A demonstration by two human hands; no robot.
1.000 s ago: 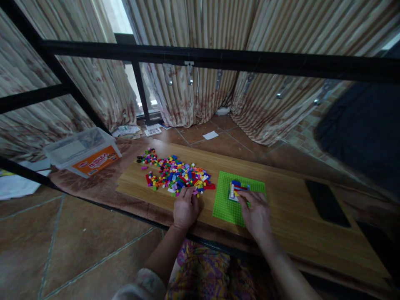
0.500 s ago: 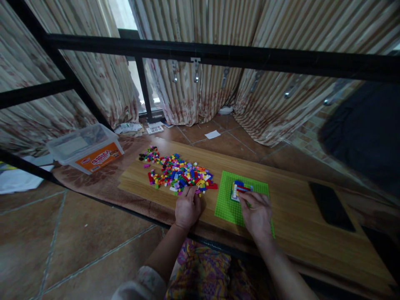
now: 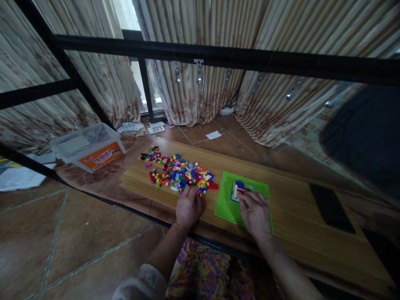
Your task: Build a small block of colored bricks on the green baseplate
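Observation:
A pile of small coloured bricks (image 3: pixel 179 173) lies on a wooden board (image 3: pixel 290 216). My left hand (image 3: pixel 188 206) rests at the pile's near edge, fingers curled onto the bricks there; what it holds, if anything, is hidden. To its right lies a green baseplate (image 3: pixel 227 204) with a small built block of blue, red, white and yellow bricks (image 3: pixel 239 189). My right hand (image 3: pixel 256 212) lies on the baseplate, fingertips pressed together against the block's near side.
A clear plastic box with an orange label (image 3: pixel 89 146) stands at the left on a brown mat. A black phone (image 3: pixel 329 206) lies on the board's right part. Black metal bars (image 3: pixel 218 56) cross overhead. Curtains hang behind, with papers on the tiled floor.
Both hands stay almost where they were, the left at the pile and the right at the built block. The view has shifted slightly as my head moved.

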